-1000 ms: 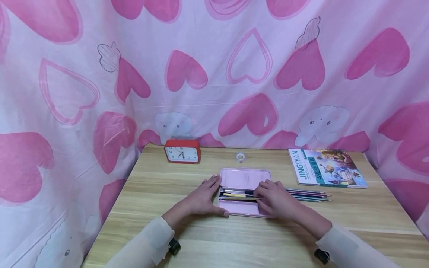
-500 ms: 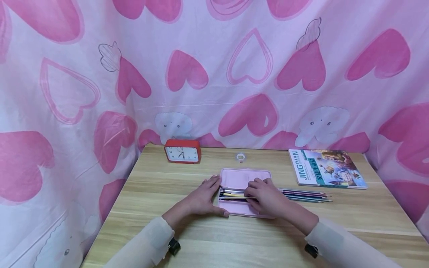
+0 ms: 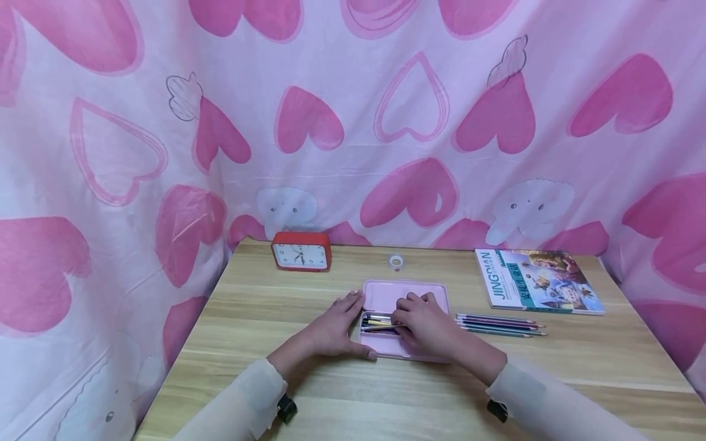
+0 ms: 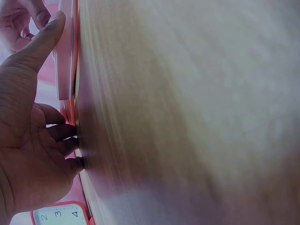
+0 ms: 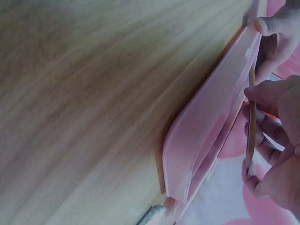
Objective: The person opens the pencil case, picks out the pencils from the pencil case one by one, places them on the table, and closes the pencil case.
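Observation:
A pink pencil case (image 3: pixel 383 345) lies on the table with its lid (image 3: pixel 380 297) folded back. Several pencils and pens (image 3: pixel 375 320) fill its rear compartment. My left hand (image 3: pixel 331 327) rests at the case's left end, fingers extended by the lid's corner and the thumb (image 4: pixel 49 35) along the front corner. Over the middle of the case, my right hand (image 3: pixel 430 327) pinches a yellow pencil (image 5: pixel 251 124) between thumb and fingers. In the right wrist view this pencil lies above the case's rim. My right hand hides part of the case's right half.
Several dark pencils (image 3: pixel 499 325) lie side by side on the table, right of the case. Farther back stand a red clock (image 3: pixel 301 252) at left and a small tape roll (image 3: pixel 396 262) in the middle. A book (image 3: pixel 537 280) lies at back right. A pink heart-patterned curtain (image 3: pixel 325 171) surrounds the table.
My right hand has slid left across the case with the yellow pencil, uncovering more of the pencils lying at right. My left hand has stayed in place.

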A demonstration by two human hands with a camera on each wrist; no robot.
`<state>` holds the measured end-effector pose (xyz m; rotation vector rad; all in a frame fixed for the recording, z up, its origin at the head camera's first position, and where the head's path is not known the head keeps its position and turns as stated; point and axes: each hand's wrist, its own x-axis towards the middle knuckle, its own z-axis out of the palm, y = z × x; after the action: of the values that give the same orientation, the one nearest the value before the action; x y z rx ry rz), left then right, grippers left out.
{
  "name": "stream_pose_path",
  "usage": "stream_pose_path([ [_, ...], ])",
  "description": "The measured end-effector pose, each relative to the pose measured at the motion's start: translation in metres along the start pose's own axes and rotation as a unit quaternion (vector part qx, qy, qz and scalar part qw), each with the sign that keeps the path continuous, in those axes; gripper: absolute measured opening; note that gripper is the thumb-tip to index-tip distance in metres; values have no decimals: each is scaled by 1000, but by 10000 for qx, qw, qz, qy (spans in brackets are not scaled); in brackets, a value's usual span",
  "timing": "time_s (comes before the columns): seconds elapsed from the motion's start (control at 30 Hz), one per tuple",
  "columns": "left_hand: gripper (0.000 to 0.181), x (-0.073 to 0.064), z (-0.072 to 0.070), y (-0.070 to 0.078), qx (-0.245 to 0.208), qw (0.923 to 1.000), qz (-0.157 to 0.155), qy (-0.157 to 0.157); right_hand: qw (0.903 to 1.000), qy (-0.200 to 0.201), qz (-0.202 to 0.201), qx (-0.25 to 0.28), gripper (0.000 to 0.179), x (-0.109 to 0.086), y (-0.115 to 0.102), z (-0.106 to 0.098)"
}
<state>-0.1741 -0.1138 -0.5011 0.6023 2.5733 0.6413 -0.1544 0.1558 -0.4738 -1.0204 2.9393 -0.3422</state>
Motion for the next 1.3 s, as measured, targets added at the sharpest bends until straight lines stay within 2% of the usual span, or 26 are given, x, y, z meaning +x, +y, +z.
stream_pose_path([
  [0.23, 137, -2, -1, 1, -17, 10000, 30, -10, 9989, 359, -223, -216, 9, 0, 2, 3],
  [0.57, 138, -2, -1, 2, -71, 10000, 38, 30, 9984, 510, -5, -243, 18, -8, 6, -9],
  [0.87, 139, -2, 2, 0, -103, 9999, -55, 7, 9959, 826, -19, -374, 15, -19, 19, -20],
  [1.1, 139, -1, 2, -1, -112, 9999, -26, 22, 9952, 923, 136, -291, 22, -32, 28, -30],
  [1.3, 138, 0, 2, -1, -89, 10000, 16, 39, 9940, 976, 441, -204, 27, -45, 40, -37],
])
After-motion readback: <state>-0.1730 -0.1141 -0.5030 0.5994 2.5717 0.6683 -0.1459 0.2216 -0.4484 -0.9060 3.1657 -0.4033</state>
